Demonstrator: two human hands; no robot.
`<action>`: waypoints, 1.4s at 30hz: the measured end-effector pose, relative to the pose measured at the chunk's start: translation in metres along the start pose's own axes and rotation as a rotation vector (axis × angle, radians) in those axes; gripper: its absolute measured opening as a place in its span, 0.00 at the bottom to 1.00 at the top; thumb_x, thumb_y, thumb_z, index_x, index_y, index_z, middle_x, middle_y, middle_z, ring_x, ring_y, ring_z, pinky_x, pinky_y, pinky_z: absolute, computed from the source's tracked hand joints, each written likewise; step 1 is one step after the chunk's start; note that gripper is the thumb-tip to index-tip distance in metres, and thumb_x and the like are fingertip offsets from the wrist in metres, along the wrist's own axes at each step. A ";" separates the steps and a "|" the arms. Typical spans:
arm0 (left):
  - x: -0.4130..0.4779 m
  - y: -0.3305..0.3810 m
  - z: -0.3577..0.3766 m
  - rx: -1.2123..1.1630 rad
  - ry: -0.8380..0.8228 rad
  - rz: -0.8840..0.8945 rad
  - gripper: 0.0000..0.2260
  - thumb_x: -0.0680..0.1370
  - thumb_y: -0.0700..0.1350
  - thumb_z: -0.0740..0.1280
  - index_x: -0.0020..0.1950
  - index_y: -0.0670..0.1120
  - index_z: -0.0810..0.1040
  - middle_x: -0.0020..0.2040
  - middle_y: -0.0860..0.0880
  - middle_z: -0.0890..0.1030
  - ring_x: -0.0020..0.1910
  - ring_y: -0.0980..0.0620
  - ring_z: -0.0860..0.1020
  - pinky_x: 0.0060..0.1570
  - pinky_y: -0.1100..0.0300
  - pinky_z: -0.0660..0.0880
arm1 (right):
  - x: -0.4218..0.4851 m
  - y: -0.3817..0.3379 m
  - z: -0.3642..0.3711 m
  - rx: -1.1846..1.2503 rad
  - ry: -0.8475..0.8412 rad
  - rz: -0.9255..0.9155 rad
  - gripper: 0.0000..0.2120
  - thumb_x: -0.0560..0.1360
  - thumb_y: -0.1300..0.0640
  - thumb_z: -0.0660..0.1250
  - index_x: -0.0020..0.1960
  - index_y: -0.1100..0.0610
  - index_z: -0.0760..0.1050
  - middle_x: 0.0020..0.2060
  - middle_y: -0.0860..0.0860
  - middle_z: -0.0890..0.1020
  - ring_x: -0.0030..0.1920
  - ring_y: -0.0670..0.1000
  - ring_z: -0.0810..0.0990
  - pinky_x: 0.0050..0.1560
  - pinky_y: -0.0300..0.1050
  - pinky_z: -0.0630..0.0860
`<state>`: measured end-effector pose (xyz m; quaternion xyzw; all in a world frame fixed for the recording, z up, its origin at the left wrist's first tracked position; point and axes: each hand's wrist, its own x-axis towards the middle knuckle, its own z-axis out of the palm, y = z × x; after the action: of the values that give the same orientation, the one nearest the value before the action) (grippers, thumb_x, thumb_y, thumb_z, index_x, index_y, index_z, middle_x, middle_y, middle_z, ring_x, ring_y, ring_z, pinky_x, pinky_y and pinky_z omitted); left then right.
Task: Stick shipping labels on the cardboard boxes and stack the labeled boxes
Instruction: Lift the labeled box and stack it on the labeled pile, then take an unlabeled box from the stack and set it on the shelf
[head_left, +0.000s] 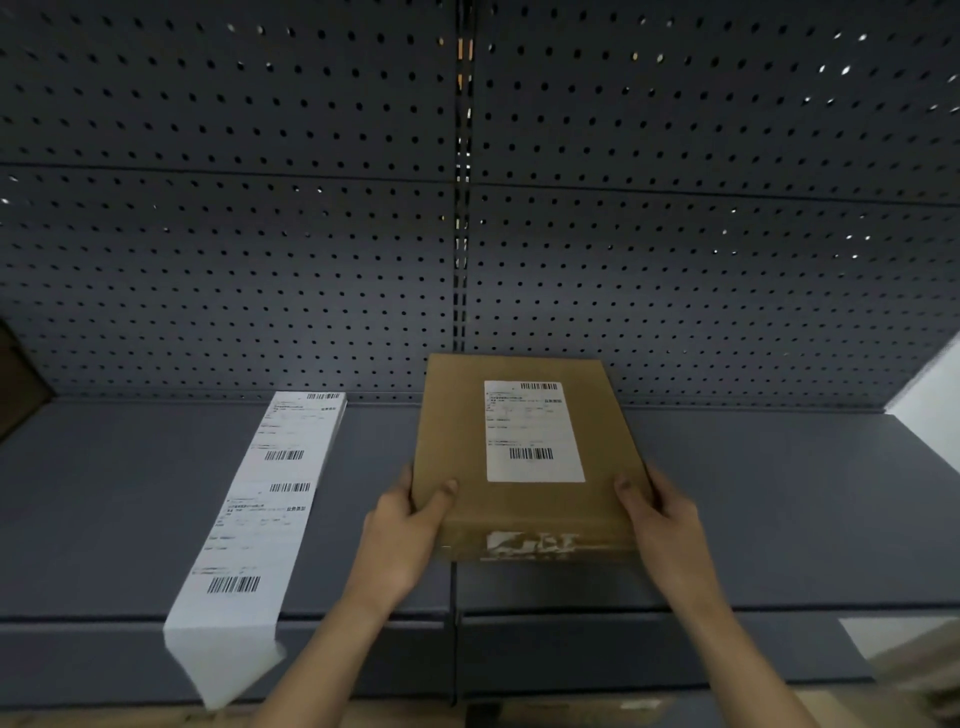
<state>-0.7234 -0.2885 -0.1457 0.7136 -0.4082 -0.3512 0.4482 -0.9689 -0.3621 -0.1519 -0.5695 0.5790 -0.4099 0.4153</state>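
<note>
Holding labelled box (524, 457) in both hands over grey shelf (779, 499).

Gripping near left corner of box with left hand (402, 540), thumb lying on top face, fingers wrapped under the edge. Gripping near right corner with right hand (662, 525), thumb likewise on top, remaining fingers hidden beneath. Carrying one white label (534, 431), stuck flat on top face, right of centre, barcodes at far and near ends. Showing torn white tape remnants on near side face of box. Lying to the left, apart from box, label strip (260, 504), running from pegboard (234, 234) at far side towards near shelf edge, its near end hanging over the lip. Contact between box underside and shelf: cannot tell.
</note>
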 end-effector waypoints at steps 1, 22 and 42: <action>-0.001 0.005 -0.001 0.018 -0.001 -0.006 0.07 0.79 0.50 0.67 0.57 0.58 0.75 0.44 0.63 0.82 0.38 0.72 0.78 0.35 0.79 0.69 | 0.001 -0.003 -0.001 -0.044 -0.006 -0.011 0.11 0.81 0.52 0.63 0.62 0.47 0.75 0.52 0.43 0.83 0.52 0.46 0.82 0.53 0.43 0.76; -0.088 -0.021 -0.147 0.793 0.546 0.047 0.13 0.80 0.51 0.60 0.62 0.53 0.77 0.58 0.51 0.82 0.52 0.43 0.81 0.43 0.52 0.78 | -0.053 -0.107 0.138 -0.437 -0.479 -0.608 0.16 0.81 0.47 0.60 0.67 0.48 0.74 0.60 0.43 0.78 0.57 0.47 0.76 0.52 0.39 0.71; -0.217 -0.174 -0.506 0.775 0.874 -0.115 0.16 0.81 0.53 0.59 0.67 0.51 0.74 0.63 0.51 0.79 0.59 0.47 0.78 0.50 0.49 0.79 | -0.266 -0.245 0.466 -0.474 -0.726 -0.930 0.16 0.81 0.50 0.62 0.66 0.53 0.76 0.63 0.48 0.78 0.60 0.49 0.76 0.58 0.48 0.76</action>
<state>-0.3296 0.1312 -0.0995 0.9250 -0.2446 0.1267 0.2615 -0.4474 -0.1005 -0.0651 -0.9405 0.1686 -0.1890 0.2263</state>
